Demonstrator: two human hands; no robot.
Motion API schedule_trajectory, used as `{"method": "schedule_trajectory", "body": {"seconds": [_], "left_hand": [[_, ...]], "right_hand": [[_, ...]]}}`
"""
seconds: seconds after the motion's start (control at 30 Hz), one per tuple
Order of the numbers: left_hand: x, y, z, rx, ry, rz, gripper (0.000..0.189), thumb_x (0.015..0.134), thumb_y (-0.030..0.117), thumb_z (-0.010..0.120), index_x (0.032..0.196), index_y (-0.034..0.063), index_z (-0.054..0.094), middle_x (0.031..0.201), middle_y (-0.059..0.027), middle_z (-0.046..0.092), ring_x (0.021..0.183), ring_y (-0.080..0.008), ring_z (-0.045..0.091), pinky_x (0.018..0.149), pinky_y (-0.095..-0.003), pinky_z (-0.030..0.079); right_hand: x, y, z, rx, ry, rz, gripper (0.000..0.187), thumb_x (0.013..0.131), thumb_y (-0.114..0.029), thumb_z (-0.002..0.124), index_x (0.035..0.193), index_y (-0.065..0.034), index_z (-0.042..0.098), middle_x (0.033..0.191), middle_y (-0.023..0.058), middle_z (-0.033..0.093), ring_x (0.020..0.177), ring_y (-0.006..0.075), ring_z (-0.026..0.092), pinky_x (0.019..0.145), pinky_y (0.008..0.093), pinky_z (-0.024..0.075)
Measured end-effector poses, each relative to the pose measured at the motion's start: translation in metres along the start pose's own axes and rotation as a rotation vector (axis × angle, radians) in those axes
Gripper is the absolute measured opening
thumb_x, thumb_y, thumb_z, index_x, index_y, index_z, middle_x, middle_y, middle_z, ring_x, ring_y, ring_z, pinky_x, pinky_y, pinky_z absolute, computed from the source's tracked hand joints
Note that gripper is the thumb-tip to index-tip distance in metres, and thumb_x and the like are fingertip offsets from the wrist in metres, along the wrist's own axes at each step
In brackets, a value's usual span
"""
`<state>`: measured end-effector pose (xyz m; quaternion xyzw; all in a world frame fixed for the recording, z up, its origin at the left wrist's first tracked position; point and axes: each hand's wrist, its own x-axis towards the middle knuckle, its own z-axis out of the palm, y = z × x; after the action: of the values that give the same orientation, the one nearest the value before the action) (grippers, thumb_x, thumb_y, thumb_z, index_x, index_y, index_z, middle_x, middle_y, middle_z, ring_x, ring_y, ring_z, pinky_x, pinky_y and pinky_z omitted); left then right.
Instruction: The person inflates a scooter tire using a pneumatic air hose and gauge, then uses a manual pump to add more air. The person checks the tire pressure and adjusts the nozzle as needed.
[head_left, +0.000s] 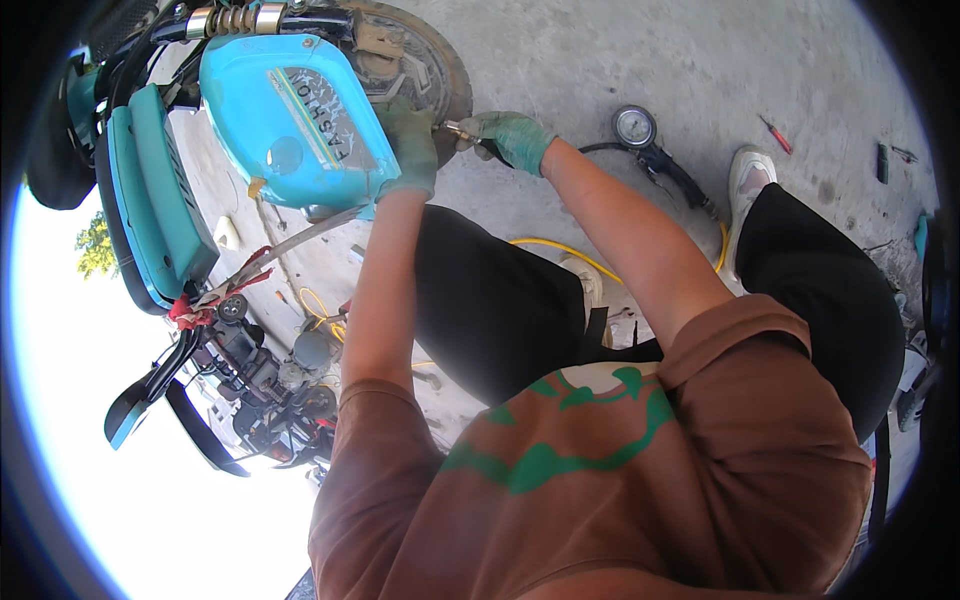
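My right hand (517, 139), in a green glove, grips an air chuck (461, 133) with a brass-coloured fitting and black hose end. The chuck points left towards the scooter's wheel (454, 64), close to my left hand (411, 146). My left hand wears a green glove too and reaches in at the wheel beside the blue body panel (292, 120); its fingertips are partly hidden, and what they hold cannot be made out. From the chuck, a black hose leads to a tyre inflator with a round pressure gauge (634, 126), lying on the concrete right of my right hand.
A yellow air hose (559, 244) runs over the concrete floor (570, 45) past my shoes. At far right lie a red-handled screwdriver (778, 139) and a dark cylindrical piece (883, 163). Mechanical parts (277, 382) crowd the lower left, below the scooter's teal footboard section (161, 195).
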<state>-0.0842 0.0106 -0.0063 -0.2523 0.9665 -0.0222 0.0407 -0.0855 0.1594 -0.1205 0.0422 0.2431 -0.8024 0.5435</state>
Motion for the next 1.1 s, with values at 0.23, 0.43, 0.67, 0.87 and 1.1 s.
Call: {"method": "schedule_trajectory", "body": {"seconds": [0.23, 0.43, 0.67, 0.87, 1.1], "left_hand": [[0.0, -0.004, 0.003, -0.046, 0.037, 0.061, 0.029, 0.064, 0.022, 0.08, 0.08, 0.0037, 0.064, 0.087, -0.0169, 0.062, 0.083, -0.033, 0.06, 0.074, -0.045, 0.047], [-0.002, -0.006, 0.005, -0.022, 0.047, 0.086, 0.03, 0.068, 0.024, 0.079, 0.084, 0.0016, 0.066, 0.088, -0.0185, 0.064, 0.083, -0.0333, 0.062, 0.075, -0.0465, 0.048], [0.004, -0.004, 0.009, 0.102, 0.028, 0.083, 0.03, 0.068, 0.026, 0.079, 0.08, 0.002, 0.067, 0.089, -0.0188, 0.065, 0.082, -0.0325, 0.063, 0.074, -0.0453, 0.048], [0.002, -0.001, 0.001, 0.141, -0.001, 0.096, 0.025, 0.071, 0.027, 0.076, 0.08, 0.0051, 0.069, 0.089, -0.0163, 0.066, 0.084, -0.0345, 0.062, 0.077, -0.0445, 0.048], [0.008, -0.021, 0.015, 0.693, -0.117, 0.453, 0.023, 0.08, 0.031, 0.067, 0.094, 0.0158, 0.076, 0.093, -0.0069, 0.069, 0.099, -0.0284, 0.06, 0.086, -0.0395, 0.047]], "right_hand": [[-0.003, -0.011, 0.009, -0.095, 0.025, 0.018, 0.031, 0.095, -0.022, 0.065, 0.115, 0.0005, 0.067, 0.093, 0.0099, 0.071, 0.07, 0.0114, 0.055, 0.064, 0.0245, 0.0463], [-0.003, -0.019, 0.017, -0.118, 0.082, 0.041, 0.031, 0.095, -0.023, 0.065, 0.116, -0.0004, 0.067, 0.093, 0.011, 0.071, 0.067, 0.0118, 0.055, 0.062, 0.0257, 0.0473], [-0.01, -0.024, 0.016, -0.231, 0.054, 0.261, 0.055, 0.099, -0.055, 0.047, 0.101, -0.0041, 0.067, 0.081, 0.007, 0.068, 0.06, 0.0117, 0.053, 0.058, 0.0266, 0.0463], [-0.007, -0.017, 0.012, -0.257, 0.03, 0.313, 0.06, 0.098, -0.063, 0.043, 0.093, -0.0066, 0.065, 0.064, -0.0021, 0.05, 0.053, 0.0105, 0.042, 0.053, 0.0265, 0.039], [0.001, -0.003, 0.013, -0.129, 0.1, 0.274, 0.054, 0.098, -0.059, 0.048, 0.085, -0.008, 0.061, 0.059, -0.0041, 0.039, 0.051, 0.0111, 0.034, 0.05, 0.0275, 0.0313]]}}
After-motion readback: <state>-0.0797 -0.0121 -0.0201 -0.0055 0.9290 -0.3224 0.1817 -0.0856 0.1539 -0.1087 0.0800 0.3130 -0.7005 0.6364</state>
